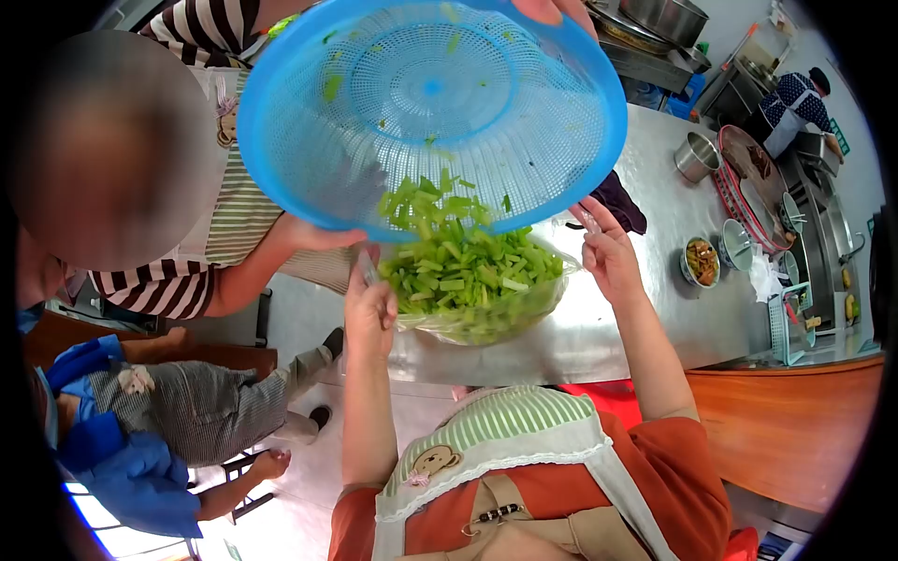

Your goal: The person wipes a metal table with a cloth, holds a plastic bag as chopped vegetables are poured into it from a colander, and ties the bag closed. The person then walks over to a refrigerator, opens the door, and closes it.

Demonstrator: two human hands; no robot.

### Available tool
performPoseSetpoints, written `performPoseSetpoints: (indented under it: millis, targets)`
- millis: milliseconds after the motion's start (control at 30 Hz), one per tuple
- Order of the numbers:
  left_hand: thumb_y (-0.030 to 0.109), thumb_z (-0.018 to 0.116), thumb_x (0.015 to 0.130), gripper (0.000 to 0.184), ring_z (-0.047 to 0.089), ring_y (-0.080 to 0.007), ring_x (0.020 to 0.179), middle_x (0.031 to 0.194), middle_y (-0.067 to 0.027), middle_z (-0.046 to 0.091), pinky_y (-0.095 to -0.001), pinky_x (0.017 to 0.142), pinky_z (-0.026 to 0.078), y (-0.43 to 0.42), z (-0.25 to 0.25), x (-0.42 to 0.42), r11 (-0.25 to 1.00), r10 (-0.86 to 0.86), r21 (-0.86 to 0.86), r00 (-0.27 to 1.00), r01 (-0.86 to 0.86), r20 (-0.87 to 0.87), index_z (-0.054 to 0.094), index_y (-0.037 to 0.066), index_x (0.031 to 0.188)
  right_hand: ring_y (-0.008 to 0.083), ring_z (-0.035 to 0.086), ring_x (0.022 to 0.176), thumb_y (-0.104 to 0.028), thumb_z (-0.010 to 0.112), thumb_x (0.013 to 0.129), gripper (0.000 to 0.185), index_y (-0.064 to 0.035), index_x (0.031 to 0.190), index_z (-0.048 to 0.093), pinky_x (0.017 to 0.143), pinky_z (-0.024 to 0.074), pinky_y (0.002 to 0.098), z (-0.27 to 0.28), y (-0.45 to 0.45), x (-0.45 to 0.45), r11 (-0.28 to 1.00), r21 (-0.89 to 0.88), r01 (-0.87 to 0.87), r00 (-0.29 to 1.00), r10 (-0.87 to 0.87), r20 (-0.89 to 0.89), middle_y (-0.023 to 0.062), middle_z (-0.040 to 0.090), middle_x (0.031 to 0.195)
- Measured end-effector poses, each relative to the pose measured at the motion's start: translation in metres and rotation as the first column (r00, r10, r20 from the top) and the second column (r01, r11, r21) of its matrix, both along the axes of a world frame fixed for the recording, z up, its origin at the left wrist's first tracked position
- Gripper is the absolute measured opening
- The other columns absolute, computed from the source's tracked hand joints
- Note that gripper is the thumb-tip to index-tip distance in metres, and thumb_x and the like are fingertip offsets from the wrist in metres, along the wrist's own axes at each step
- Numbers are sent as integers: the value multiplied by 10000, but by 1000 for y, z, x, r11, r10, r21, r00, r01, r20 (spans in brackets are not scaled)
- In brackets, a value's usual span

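Observation:
My left hand (371, 304) pinches one side of the mouth of a clear plastic bag (491, 329). On the other side, my right hand (613, 254) grips the bag's edge, fingers closed. Chopped green celery pieces (468, 276) fill much of the bag, and more are tumbling in, blurred by motion. Above it a blue plastic colander (432, 86) is tilted towards the bag, with a few green bits stuck inside. A co-worker in a striped sleeve holds the colander; one of that person's hands (323, 236) is at its lower left rim.
The bag rests on a steel table (659, 323). To the right are a bowl of food (700, 262), a metal pot (697, 156), a round chopping board (748, 173) and a blue-green basket (789, 323). Another person (178, 402) is at the lower left, and one (795, 107) works at the back.

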State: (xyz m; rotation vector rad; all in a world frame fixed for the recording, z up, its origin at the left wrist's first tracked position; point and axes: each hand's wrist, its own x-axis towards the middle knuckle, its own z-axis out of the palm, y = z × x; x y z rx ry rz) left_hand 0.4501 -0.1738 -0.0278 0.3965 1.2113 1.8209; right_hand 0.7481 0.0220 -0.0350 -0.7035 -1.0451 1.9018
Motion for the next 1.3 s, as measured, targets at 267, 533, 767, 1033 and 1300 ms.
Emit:
performPoseSetpoints:
  millis: [267,533,767,1033,1300]
  targets:
    - [-42,440,808,697,423,-69,511,1531,-125,251,-185,385,285,-5,-2,1,1000,-12,5,1000,12,-10,211,-10,1466,42,508,520,17,468,817,527,-65,1338,481,429,343,170,-1,-4,0,1000,7,-31,998,31,-54,152,495,1381]
    - [-41,426,820,670,392,-54,496,1507,-133,289,-173,383,293,-6,1,2,999,-11,31,999,12,-32,214,-33,1455,48,495,512,16,446,832,505,-65,1328,489,408,320,168,-3,-12,-6,1000,1,31,999,-31,-29,175,502,1370]
    - [-2,460,851,642,432,-53,525,1496,-142,311,-170,398,297,-10,10,-1,999,-41,21,999,41,17,234,-35,1450,30,440,478,-11,466,881,447,-42,1326,490,388,297,166,-4,-19,-11,993,-40,109,994,-110,-25,159,549,1323]
    - [41,446,874,561,332,-35,473,1462,-168,369,-167,400,275,-5,15,-2,1000,23,-20,999,-24,-25,320,-49,1413,24,397,432,-85,540,915,398,-31,1308,503,375,282,160,3,-21,-18,991,-58,119,991,-122,-52,164,572,1289]
    - [32,440,882,558,306,-29,453,1451,-177,392,-162,390,272,0,21,-6,1000,15,-15,1000,-16,-17,312,-55,1418,14,362,424,-52,512,926,346,-32,1271,528,364,244,164,5,-16,-22,983,-116,140,980,-154,-123,183,611,1218]
